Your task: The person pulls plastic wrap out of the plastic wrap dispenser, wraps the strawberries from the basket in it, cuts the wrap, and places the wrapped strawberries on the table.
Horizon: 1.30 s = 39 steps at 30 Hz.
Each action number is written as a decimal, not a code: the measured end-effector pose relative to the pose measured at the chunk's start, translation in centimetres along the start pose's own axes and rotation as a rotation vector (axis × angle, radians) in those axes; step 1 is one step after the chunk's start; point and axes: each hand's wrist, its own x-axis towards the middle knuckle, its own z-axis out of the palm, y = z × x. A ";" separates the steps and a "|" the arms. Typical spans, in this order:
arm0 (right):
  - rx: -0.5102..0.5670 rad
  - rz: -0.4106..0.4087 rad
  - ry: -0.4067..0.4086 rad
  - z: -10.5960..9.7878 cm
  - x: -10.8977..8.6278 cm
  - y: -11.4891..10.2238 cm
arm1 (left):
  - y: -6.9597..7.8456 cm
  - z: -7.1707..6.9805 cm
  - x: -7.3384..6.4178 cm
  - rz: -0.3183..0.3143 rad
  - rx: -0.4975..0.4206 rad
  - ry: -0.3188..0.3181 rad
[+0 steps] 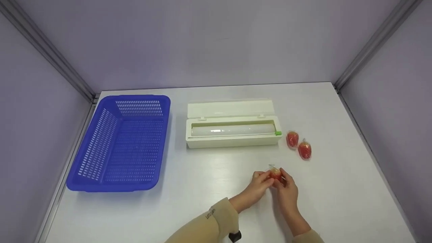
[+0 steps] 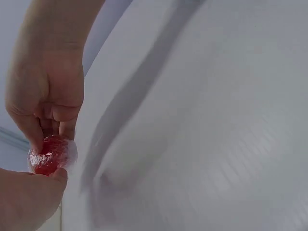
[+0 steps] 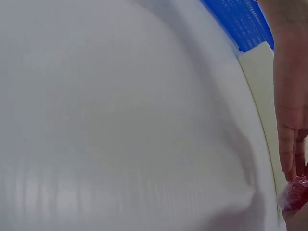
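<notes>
A small red fruit with a yellowish top, wrapped in clear cling film [image 1: 276, 173], is held between both hands over the front right of the table. My left hand [image 1: 257, 187] pinches it from the left with thumb and fingers. From the other side my right hand [image 1: 287, 193] grips it, thumb near the left one. Twisted film sticks up from its top. In the left wrist view the shiny wrapped fruit [image 2: 52, 155] sits between the fingertips; in the right wrist view it is partly cut off at the edge. Two similar wrapped fruits [image 1: 292, 139] [image 1: 304, 150] lie beyond the right hand.
A cream cling film box [image 1: 233, 142] lies with its lid open at the table's middle, a film roll [image 1: 233, 130] inside and a green slider [image 1: 278, 133] at its right end. A blue perforated basket [image 1: 162, 141] stands on the left. Pale panels enclose the table's back and sides.
</notes>
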 end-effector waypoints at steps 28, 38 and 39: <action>-0.334 -0.078 0.129 -9.5 5.1 4.0 | 1.3 7.3 6.8 -0.110 -0.068 -0.342; -0.310 -0.055 0.108 -10.4 6.9 4.0 | 1.9 8.1 8.3 -0.130 0.039 -0.347; -0.316 -0.049 0.102 -10.6 7.0 4.0 | 1.9 8.3 8.4 -0.135 0.049 -0.347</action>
